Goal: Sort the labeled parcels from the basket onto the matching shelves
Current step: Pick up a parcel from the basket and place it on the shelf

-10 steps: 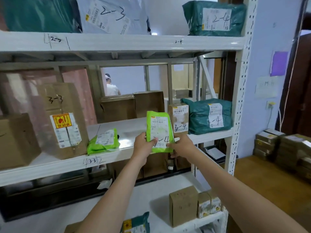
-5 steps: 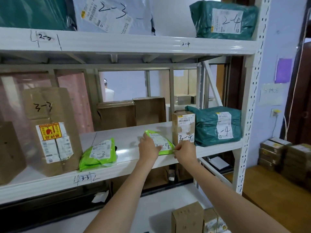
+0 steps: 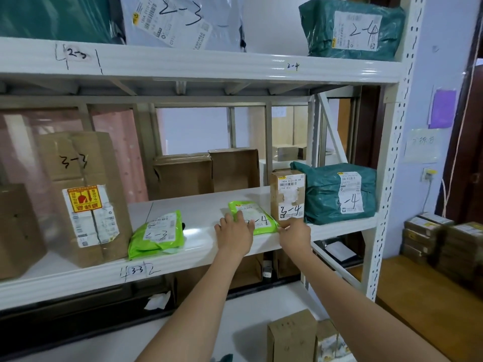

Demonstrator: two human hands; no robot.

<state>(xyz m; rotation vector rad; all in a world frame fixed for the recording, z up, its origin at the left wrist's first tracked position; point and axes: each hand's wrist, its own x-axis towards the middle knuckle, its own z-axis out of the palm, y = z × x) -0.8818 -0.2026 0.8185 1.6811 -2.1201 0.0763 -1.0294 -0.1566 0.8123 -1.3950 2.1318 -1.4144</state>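
Observation:
A light green parcel (image 3: 258,218) marked 3-4 lies flat near the front of the white middle shelf (image 3: 203,212). My left hand (image 3: 234,235) rests on its left edge with the fingers laid over it. At the parcel's near right corner, my right hand (image 3: 295,235) pinches it. Right beside it stand a small brown box (image 3: 287,197) and a teal bag (image 3: 339,194), both marked 3-4. Further left, in the section marked 3-3, lie another green parcel (image 3: 158,235) and a tall brown box (image 3: 83,197). The basket is out of view.
The top shelf (image 3: 209,62) carries a white bag (image 3: 183,19) marked 2-3 and a teal bag (image 3: 352,30) marked 2-4. Small boxes (image 3: 292,338) stand on the bottom shelf. Stacked parcels (image 3: 444,241) sit on a wooden surface at the right, past the shelf post (image 3: 386,205).
The green 3-4 parcel was held upright in front of the shelf, then was tipped forward and laid flat on it. Both hands followed it down and stay on it.

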